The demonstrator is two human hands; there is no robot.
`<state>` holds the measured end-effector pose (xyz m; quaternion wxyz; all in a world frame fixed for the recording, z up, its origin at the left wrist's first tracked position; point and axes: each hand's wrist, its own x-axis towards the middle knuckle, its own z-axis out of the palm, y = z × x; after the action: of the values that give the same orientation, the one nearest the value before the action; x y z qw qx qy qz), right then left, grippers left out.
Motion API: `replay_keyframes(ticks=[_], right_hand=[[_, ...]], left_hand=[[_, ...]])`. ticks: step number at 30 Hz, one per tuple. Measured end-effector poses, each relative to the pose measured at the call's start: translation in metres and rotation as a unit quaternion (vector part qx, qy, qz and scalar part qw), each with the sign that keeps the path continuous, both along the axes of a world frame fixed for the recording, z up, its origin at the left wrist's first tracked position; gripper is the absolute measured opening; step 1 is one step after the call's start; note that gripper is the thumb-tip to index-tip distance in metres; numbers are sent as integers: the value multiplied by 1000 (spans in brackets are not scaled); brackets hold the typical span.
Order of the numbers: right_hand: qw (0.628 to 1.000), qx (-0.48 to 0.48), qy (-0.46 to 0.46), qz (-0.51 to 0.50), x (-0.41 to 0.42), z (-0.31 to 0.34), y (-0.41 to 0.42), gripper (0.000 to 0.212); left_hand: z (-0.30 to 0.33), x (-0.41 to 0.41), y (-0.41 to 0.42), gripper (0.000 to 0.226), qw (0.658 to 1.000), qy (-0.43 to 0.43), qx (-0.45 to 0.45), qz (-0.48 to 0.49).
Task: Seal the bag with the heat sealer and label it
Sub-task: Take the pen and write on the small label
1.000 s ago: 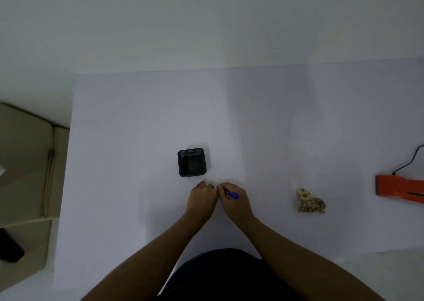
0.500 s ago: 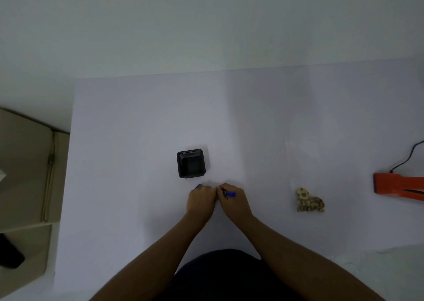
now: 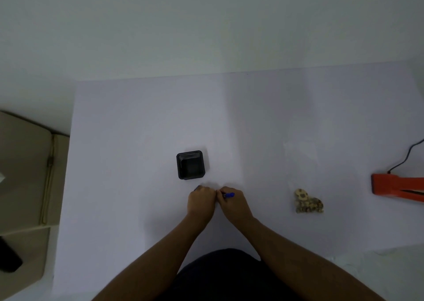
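At far left a beige padded chair [image 3: 25,174] stands off the pale lilac surface [image 3: 137,121]. A small square black plastic tray [image 3: 190,165] sits just beyond the hands. The left hand [image 3: 200,201], fingers curled round something dark, touches the right hand [image 3: 232,203], which grips a blue marker pen [image 3: 228,195]. Over the last second, nothing has shifted but the view: probably uncapping, labelling not begun. The clear bag of brownish pieces [image 3: 308,202] lies well apart rightward, the orange heat sealer [image 3: 397,187] beyond.
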<state>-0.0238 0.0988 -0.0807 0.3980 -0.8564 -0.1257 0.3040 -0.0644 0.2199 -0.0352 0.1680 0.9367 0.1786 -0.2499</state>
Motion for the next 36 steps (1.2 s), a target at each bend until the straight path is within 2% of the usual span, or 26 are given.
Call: replay_keyframes(ticks=[36], right_hand=[[1000, 3, -29, -7, -3, -2, 4, 26]], left_hand=[[-5, 1, 0, 16, 1000, 3, 1, -1]])
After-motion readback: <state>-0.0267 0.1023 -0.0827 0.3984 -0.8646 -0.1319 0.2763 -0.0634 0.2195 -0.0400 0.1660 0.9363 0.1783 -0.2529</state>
